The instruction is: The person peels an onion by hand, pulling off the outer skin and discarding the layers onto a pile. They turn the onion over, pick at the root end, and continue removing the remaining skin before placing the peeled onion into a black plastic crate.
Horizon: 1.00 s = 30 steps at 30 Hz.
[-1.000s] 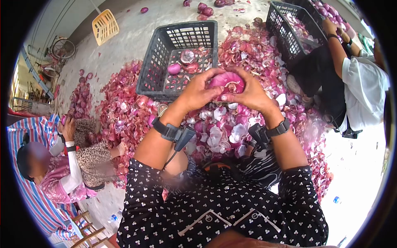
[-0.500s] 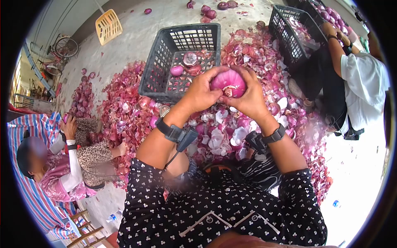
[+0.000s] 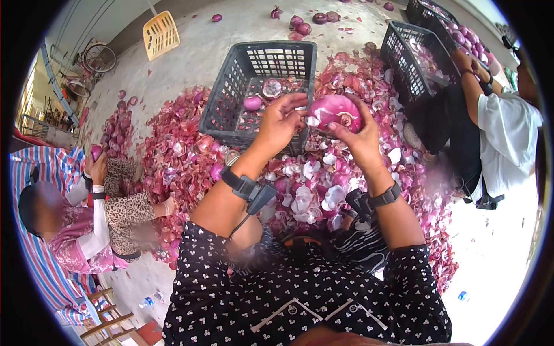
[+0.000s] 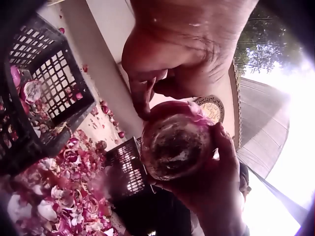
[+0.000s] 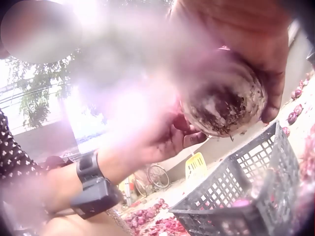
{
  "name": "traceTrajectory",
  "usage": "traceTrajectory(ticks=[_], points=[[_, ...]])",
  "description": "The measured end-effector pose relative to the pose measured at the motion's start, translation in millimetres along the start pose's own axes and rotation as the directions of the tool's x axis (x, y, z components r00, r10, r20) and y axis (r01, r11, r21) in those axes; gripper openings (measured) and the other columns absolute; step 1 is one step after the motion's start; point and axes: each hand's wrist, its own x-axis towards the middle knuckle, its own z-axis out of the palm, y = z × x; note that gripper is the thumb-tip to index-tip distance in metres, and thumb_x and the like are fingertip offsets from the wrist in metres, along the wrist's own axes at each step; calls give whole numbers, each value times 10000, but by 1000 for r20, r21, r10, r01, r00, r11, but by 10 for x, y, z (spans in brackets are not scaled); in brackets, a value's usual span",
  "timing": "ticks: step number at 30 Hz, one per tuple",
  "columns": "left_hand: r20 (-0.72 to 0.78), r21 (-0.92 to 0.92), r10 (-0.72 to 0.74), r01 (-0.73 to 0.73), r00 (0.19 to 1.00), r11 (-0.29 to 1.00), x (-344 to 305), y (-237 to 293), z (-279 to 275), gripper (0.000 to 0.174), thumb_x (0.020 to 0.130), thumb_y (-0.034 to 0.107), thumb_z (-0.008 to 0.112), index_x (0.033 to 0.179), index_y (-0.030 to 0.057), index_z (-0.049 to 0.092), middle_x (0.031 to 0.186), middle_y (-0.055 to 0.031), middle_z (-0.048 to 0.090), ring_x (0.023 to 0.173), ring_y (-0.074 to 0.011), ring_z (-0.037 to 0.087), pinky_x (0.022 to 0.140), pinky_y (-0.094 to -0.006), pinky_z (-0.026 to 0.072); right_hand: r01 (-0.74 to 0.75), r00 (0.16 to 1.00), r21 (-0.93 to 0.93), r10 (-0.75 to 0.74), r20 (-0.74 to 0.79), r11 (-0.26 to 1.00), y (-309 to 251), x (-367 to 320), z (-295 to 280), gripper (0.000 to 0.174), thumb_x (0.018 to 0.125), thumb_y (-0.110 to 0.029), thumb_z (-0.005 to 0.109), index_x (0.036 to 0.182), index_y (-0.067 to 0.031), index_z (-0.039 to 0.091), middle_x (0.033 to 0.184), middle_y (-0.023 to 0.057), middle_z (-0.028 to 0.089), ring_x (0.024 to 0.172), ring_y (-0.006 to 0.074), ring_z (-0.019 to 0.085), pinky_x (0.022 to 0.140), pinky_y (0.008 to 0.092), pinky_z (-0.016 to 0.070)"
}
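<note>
A large purple-red onion [image 3: 333, 112] is gripped by my right hand [image 3: 362, 127], its thumb across the near side and its fingers round the far side. Pale patches show on the onion's left side in the head view. My left hand [image 3: 281, 122] is just left of the onion, its fingers loosely bent and their tips right at its edge. In the left wrist view, the dark, rough end of the onion [image 4: 174, 147] faces the camera, with a pink flap of skin [image 4: 201, 114] at its edge. Both hands are in front of the black crate [image 3: 231, 130].
Inside the crate lie a smooth purple onion [image 3: 252, 103] and a pale cut one [image 3: 272, 88]. Onion skins [image 3: 179, 127] cover the floor around me. More crates [image 3: 398, 63] stand at right beside a person in white [image 3: 508, 115]; another person [image 3: 86, 225] sits at left.
My left hand has come away from around the onion to its left side, while my right hand keeps hold of it. The onion has turned, showing pale patches. The head view has shifted slightly.
</note>
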Motion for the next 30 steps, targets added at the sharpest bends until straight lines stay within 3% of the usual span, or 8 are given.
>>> traceTrajectory(ticks=[2, 6, 14, 16, 19, 25, 28, 30], points=[[15, 25, -10, 9, 1000, 1000, -37, 41, 87, 446, 830, 9, 569, 1251, -8, 420, 1172, -156, 540, 1005, -192, 579, 808, -277, 499, 124, 992, -171, -126, 1, 977, -71, 13, -2, 742, 623, -129, 813, 1250, 9, 440, 1141, 114, 537, 1010, 170, 548, 880, 293, 463], [85, 8, -50, 50, 995, 999, -49, -2, 106, 531, 820, 116, 656, 1265, -8, 394, 1151, -179, 538, 979, -177, 586, 805, -270, 502, 137, 988, -289, -151, -27, 948, 82, 51, -7, 773, 574, -173, 834, 1234, -5, 467, 1128, 145, 531, 1025, 212, 551, 891, 320, 455], [57, 135, 12, -20, 998, 991, -77, -42, 155, 460, 797, -1, 560, 1234, 3, 418, 1091, -169, 583, 938, -188, 611, 783, -279, 495, 246, 963, -502, -266, 33, 829, -34, -18, 15, 794, 536, -246, 844, 1215, -27, 495, 1111, 175, 524, 1023, 285, 544, 903, 366, 439], [13, 419, 164, -155, 986, 895, -71, -89, 171, 462, 772, -3, 547, 1219, 2, 430, 1051, -189, 608, 935, -230, 623, 797, -313, 484, 262, 959, -533, -280, 48, 805, -42, -31, 33, 799, 532, -262, 846, 1214, -33, 497, 1104, 176, 524, 1023, 299, 539, 908, 374, 434], [25, 519, 149, -140, 989, 843, -103, -59, 184, 481, 763, -95, 481, 1232, -3, 423, 1170, -146, 541, 1095, -223, 548, 884, -295, 457, 252, 959, -558, -282, 33, 790, -17, -45, 47, 803, 529, -278, 847, 1211, -36, 499, 1101, 174, 520, 1028, 307, 531, 913, 382, 429], [-6, 485, 188, -162, 982, 860, -91, -42, 235, 453, 759, -113, 478, 1199, -8, 464, 1141, -142, 562, 1065, -215, 567, 854, -283, 469, 270, 950, -555, -312, 20, 787, 13, -40, 54, 791, 533, -265, 843, 1206, -34, 498, 1110, 178, 508, 1042, 310, 516, 927, 384, 417], [-7, 430, 162, -144, 987, 891, -13, -156, 108, 432, 769, -123, 464, 1189, -20, 478, 1094, -122, 586, 991, -181, 590, 798, -269, 491, 258, 954, -466, -299, -15, 846, -20, -35, 76, 722, 603, -206, 812, 1214, -17, 478, 1109, 153, 532, 1025, 260, 538, 907, 351, 439], [-20, 338, 178, -161, 984, 927, 29, -196, 77, 413, 786, -93, 473, 1190, -10, 485, 1061, -113, 605, 964, -162, 592, 778, -266, 486, 70, 997, 75, -68, -30, 995, -117, -37, 81, 643, 677, -133, 763, 1224, 3, 454, 1108, 125, 556, 998, 202, 555, 871, 308, 466]])
